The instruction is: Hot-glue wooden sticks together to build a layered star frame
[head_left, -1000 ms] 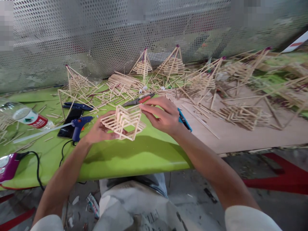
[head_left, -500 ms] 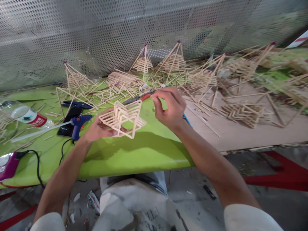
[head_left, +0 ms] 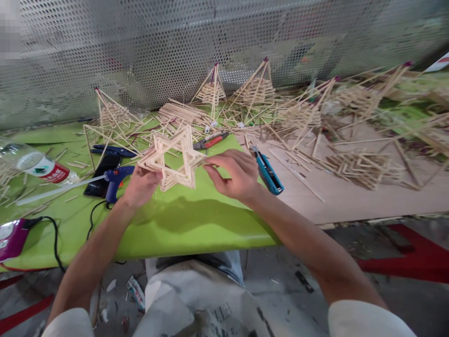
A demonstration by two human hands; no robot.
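A six-pointed star frame (head_left: 191, 161), built of stacked thin wooden sticks, is held up over the green tabletop with its open middle facing me. My left hand (head_left: 143, 185) grips its left side, thumb in front and the other fingers partly hidden behind. At the star's right point, the thumb and forefinger of my right hand (head_left: 233, 175) are pinched close to the stick ends and seem to touch them. Red-handled pliers (head_left: 213, 140) lie just behind the star. A blue utility knife (head_left: 267, 171) rests right of my right hand.
A blue glue gun (head_left: 115, 180), a black phone (head_left: 100, 178) and a plastic bottle (head_left: 42, 164) lie at left. Loose sticks (head_left: 182, 114) and several stick pyramids (head_left: 254, 89) fill the back, before a perforated metal panel (head_left: 150, 51). Another stick frame (head_left: 365, 168) lies right.
My left hand has turned the star more face-on and raised it slightly. My right hand has come left and down to its right point, uncovering the utility knife.
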